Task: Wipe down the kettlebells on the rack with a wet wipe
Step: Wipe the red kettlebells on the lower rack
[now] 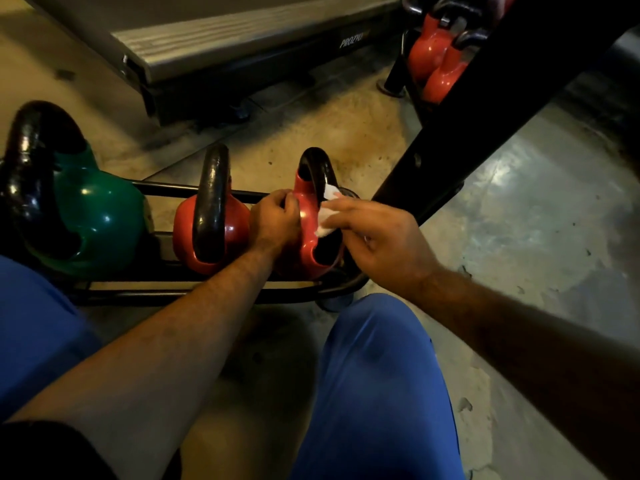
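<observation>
The small red kettlebell with a glossy black handle (306,233) sits at the right end of the low black tubular metal rack (194,188), close to the floor. A crumpled white wet wipe (327,213) lies against the right side of its handle and upper body. The person's right hand (377,237) holds the wipe there, the fingers reaching leftward over it and loosely curled round the cloth. The left hand (275,218) grips the same kettlebell from its left side, fingers curled over the red shoulder near the base of the handle.

Just beside it to the left stands a second red kettlebell with a black handle (211,226), touching or nearly touching the left hand. Further left, at the rack's other end, sits a larger green kettlebell with a thick black handle (93,216).

Both forearms are bare, and blue-clad knees (377,386) frame the lower edge of the view. A black slanted steel upright (485,109) rises to the right of the rack. Behind it, more red kettlebells (436,60) hang together on another stand. The worn concrete floor (519,220) spreads around, and a grey treadmill deck (242,39) lies beyond.
</observation>
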